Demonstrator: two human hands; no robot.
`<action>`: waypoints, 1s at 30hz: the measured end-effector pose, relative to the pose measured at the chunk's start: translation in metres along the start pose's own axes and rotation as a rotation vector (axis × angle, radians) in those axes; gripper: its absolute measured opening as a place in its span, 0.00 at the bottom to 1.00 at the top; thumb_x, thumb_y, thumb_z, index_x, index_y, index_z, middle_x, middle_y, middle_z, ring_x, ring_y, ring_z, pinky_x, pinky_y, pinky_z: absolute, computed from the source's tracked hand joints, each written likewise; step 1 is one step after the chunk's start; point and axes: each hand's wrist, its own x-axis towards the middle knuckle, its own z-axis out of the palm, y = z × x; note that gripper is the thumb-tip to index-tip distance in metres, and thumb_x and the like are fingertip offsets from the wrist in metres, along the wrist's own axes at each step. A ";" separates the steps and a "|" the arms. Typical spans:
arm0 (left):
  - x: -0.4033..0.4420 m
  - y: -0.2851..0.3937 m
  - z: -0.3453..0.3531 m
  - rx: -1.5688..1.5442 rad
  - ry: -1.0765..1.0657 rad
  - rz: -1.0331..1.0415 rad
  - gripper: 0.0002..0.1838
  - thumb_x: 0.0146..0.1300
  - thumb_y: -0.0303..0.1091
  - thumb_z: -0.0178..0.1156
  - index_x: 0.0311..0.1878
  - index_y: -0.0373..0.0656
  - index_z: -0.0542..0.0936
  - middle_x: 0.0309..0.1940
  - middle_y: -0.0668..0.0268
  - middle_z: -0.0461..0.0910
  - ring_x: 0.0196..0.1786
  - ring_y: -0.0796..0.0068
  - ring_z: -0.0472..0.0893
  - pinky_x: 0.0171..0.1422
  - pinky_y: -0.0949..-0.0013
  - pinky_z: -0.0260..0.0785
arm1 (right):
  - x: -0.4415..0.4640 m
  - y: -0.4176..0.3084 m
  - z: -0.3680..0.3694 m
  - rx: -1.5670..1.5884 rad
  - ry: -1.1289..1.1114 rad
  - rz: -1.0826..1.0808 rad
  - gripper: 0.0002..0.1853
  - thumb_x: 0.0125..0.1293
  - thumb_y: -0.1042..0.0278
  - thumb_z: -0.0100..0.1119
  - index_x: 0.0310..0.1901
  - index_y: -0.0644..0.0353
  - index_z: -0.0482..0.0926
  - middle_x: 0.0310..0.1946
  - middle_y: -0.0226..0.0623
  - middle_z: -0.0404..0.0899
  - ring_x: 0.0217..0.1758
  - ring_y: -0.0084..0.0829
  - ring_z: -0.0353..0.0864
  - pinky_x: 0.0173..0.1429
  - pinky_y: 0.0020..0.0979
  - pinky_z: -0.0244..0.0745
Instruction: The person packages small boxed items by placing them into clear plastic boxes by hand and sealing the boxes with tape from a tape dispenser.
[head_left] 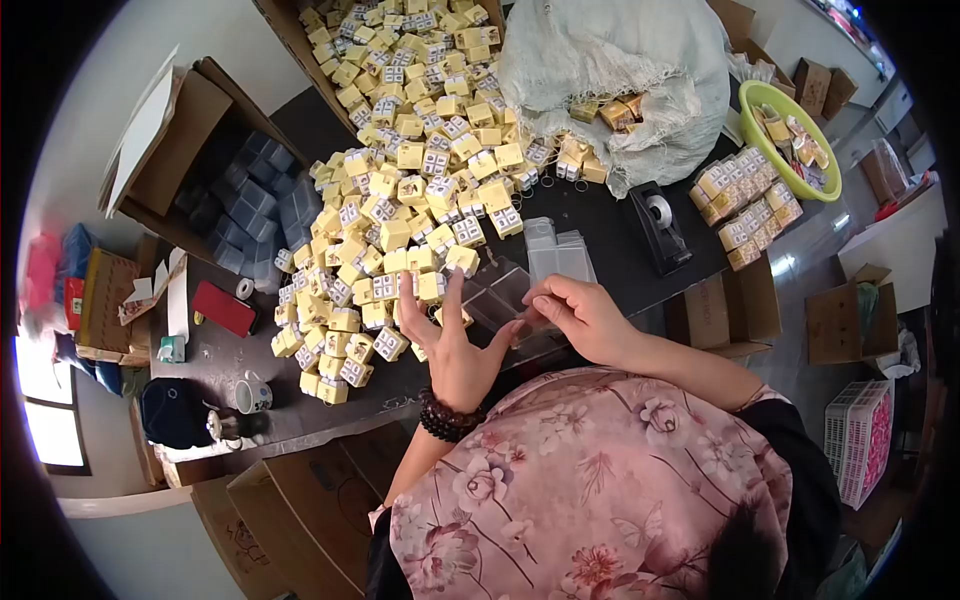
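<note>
My left hand [455, 345], with beaded bracelets at the wrist, has its fingers spread over the near edge of a heap of small yellow-and-white cubes [410, 200]. Its index fingertip is at one yellow cube [461, 261], and its thumb points towards my right hand [588, 318]. That right hand is closed, its fingers curled at the edge of a clear plastic box [497, 292] on the dark table. More clear plastic boxes [556, 250] lie just beyond it. Some cubes carry small metal rings. The right fingertips are partly hidden.
A black tape dispenser [657, 230] stands to the right, near stacked packed cubes [745, 205] and a green basin [750, 100]. Behind is a white woven sack [620, 60]. At left are a carton of clear boxes [180, 130], a red phone [223, 308] and a mug [253, 393].
</note>
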 end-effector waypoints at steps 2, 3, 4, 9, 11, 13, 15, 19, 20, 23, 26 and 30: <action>-0.007 -0.012 0.005 -0.055 -0.004 0.026 0.41 0.40 0.31 0.79 0.60 0.42 0.71 0.56 0.55 0.66 0.62 0.49 0.63 0.64 0.54 0.58 | 0.000 0.000 0.000 -0.119 0.034 -0.029 0.08 0.74 0.70 0.50 0.45 0.67 0.74 0.37 0.38 0.81 0.42 0.25 0.82 0.46 0.27 0.76; -0.010 -0.017 0.008 -0.108 -0.013 0.042 0.35 0.41 0.30 0.78 0.56 0.42 0.74 0.54 0.55 0.68 0.57 0.52 0.66 0.60 0.56 0.60 | 0.000 0.003 -0.001 -0.254 0.036 -0.136 0.08 0.74 0.70 0.49 0.45 0.67 0.74 0.37 0.40 0.81 0.43 0.27 0.82 0.45 0.28 0.76; -0.009 -0.021 0.010 -0.283 -0.022 0.037 0.26 0.44 0.29 0.76 0.49 0.43 0.77 0.48 0.58 0.73 0.50 0.58 0.71 0.56 0.58 0.59 | 0.000 0.007 -0.001 -0.390 0.038 -0.242 0.08 0.74 0.71 0.49 0.46 0.67 0.73 0.37 0.42 0.80 0.44 0.29 0.82 0.45 0.30 0.75; -0.011 -0.026 0.002 -0.316 -0.383 0.105 0.11 0.52 0.27 0.69 0.39 0.45 0.80 0.41 0.67 0.78 0.45 0.65 0.74 0.56 0.63 0.58 | 0.000 0.019 -0.012 -0.396 -0.231 -0.149 0.13 0.74 0.65 0.51 0.52 0.64 0.72 0.44 0.41 0.78 0.45 0.31 0.81 0.48 0.33 0.74; -0.014 -0.028 0.002 -0.479 -0.423 0.092 0.09 0.54 0.27 0.68 0.38 0.45 0.80 0.48 0.65 0.79 0.49 0.64 0.75 0.59 0.63 0.57 | 0.005 0.022 -0.022 -0.236 -0.400 0.036 0.16 0.73 0.62 0.52 0.56 0.63 0.71 0.46 0.39 0.78 0.46 0.31 0.80 0.49 0.34 0.73; -0.013 -0.024 -0.003 -0.587 -0.477 0.063 0.07 0.55 0.28 0.68 0.36 0.44 0.79 0.53 0.63 0.78 0.53 0.63 0.75 0.63 0.63 0.56 | 0.008 0.031 -0.031 0.473 -0.721 0.482 0.27 0.73 0.57 0.51 0.67 0.62 0.62 0.53 0.37 0.75 0.56 0.28 0.76 0.60 0.35 0.70; -0.007 -0.022 -0.008 -0.662 -0.570 0.155 0.07 0.56 0.29 0.68 0.35 0.43 0.79 0.53 0.62 0.78 0.54 0.63 0.75 0.65 0.62 0.55 | 0.021 0.041 -0.035 0.352 -0.862 0.431 0.32 0.68 0.63 0.60 0.68 0.64 0.59 0.58 0.36 0.71 0.58 0.28 0.75 0.61 0.32 0.70; -0.003 -0.025 -0.015 -0.461 -0.559 0.202 0.09 0.53 0.31 0.70 0.34 0.43 0.80 0.49 0.63 0.81 0.48 0.66 0.79 0.65 0.60 0.57 | 0.039 0.032 -0.026 0.155 -0.721 0.399 0.31 0.59 0.70 0.70 0.62 0.64 0.68 0.44 0.36 0.80 0.47 0.24 0.78 0.50 0.28 0.73; -0.002 -0.022 -0.016 -0.430 -0.508 0.213 0.07 0.52 0.30 0.71 0.33 0.43 0.82 0.45 0.64 0.82 0.45 0.67 0.79 0.64 0.60 0.59 | 0.045 0.037 -0.026 0.055 -0.691 0.465 0.31 0.57 0.75 0.71 0.62 0.64 0.68 0.41 0.36 0.81 0.48 0.25 0.79 0.51 0.28 0.74; -0.006 -0.035 -0.010 -0.480 -0.541 0.228 0.06 0.52 0.29 0.71 0.31 0.42 0.83 0.40 0.65 0.83 0.44 0.67 0.79 0.61 0.62 0.62 | 0.042 0.010 -0.028 -0.273 -0.675 0.232 0.26 0.60 0.64 0.69 0.57 0.64 0.72 0.35 0.35 0.84 0.40 0.25 0.82 0.46 0.28 0.75; -0.019 -0.044 -0.010 -0.643 -0.676 -0.052 0.03 0.57 0.27 0.68 0.33 0.38 0.84 0.39 0.63 0.84 0.43 0.72 0.80 0.52 0.70 0.69 | 0.072 -0.001 -0.059 -0.516 -0.322 0.007 0.20 0.64 0.58 0.64 0.52 0.61 0.77 0.41 0.37 0.84 0.43 0.30 0.83 0.47 0.31 0.76; -0.041 -0.057 0.002 -1.170 -1.005 -0.576 0.06 0.65 0.25 0.62 0.43 0.37 0.85 0.47 0.61 0.83 0.48 0.79 0.79 0.52 0.77 0.71 | 0.179 0.038 -0.187 -1.074 0.470 -0.333 0.08 0.61 0.72 0.55 0.39 0.64 0.80 0.35 0.50 0.80 0.39 0.50 0.79 0.45 0.42 0.76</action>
